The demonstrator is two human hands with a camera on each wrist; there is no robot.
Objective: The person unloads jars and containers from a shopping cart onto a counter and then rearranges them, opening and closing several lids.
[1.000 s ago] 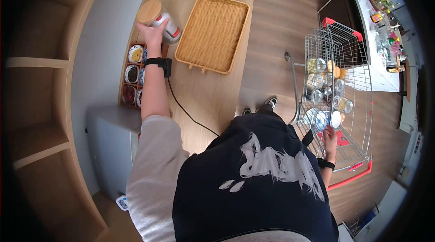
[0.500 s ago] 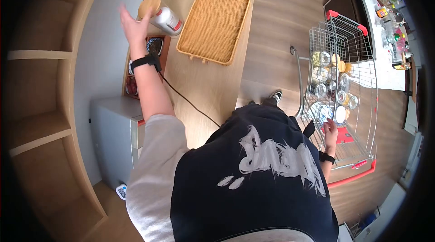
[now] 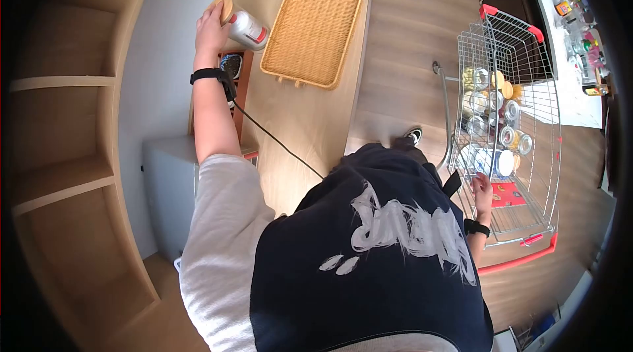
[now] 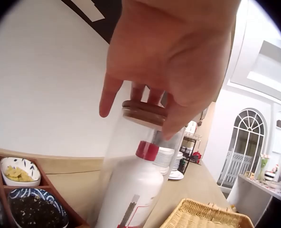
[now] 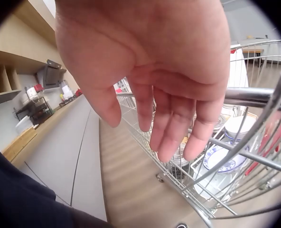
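My left hand [image 3: 211, 34] grips the round wooden lid [image 4: 145, 112] of a clear glass jar [image 4: 113, 142], thumb on one side and fingers at the other. A white bottle [image 4: 135, 190] with a red cap [image 4: 147, 150] shows through the glass. The jar stands on the wooden counter beside a wicker tray [image 3: 310, 35]. Over by the side of a wire shopping cart [image 3: 550, 104], my right hand [image 3: 482, 195] hangs with its fingers loosely bent and nothing in them.
Several jars [image 3: 511, 111] and blue-and-white dishes [image 5: 223, 159] lie in the cart, near a red packet [image 3: 508, 195]. Behind my left wrist is a divided wooden box with small bowls [image 4: 21, 172]. A cable [image 3: 280, 141] runs across the counter. Stacked white plates [image 4: 165, 159] stand farther back.
My left hand let go of the jar's upper side, lifted away with spread fingers, then came onto the lid. The right hand stays beside the cart.
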